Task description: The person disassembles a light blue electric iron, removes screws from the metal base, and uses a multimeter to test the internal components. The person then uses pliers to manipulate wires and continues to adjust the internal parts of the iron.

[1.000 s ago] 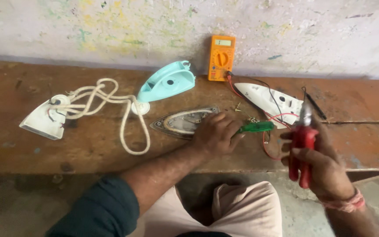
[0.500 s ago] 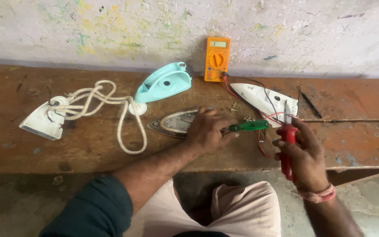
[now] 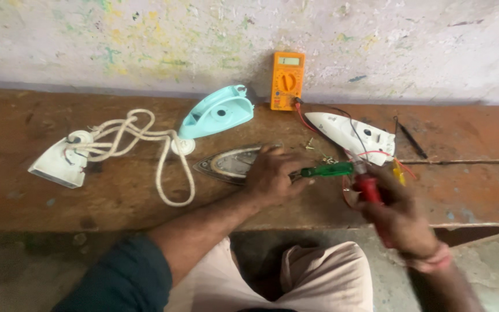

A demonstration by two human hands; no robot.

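Observation:
My left hand (image 3: 274, 174) rests on the metal soleplate of a dismantled iron (image 3: 226, 163) on the wooden bench (image 3: 88, 196); its fingers touch a green-handled screwdriver (image 3: 326, 170) lying beside the plate. My right hand (image 3: 397, 215), blurred, grips red-handled pliers (image 3: 368, 188) just right of the screwdriver's end, near thin red wires. Whether the left hand grips the screwdriver or only touches it is unclear.
A turquoise iron cover (image 3: 217, 113) and an orange multimeter (image 3: 287, 80) stand at the back by the wall. A white plastic iron part (image 3: 354, 136) with wires lies right, a black probe (image 3: 411, 140) beyond it. At left a white cord (image 3: 145, 141) runs to another white part (image 3: 60, 163).
My right hand with the red pliers has come down and leftward, close to the screwdriver's end. My left hand has stayed on the soleplate.

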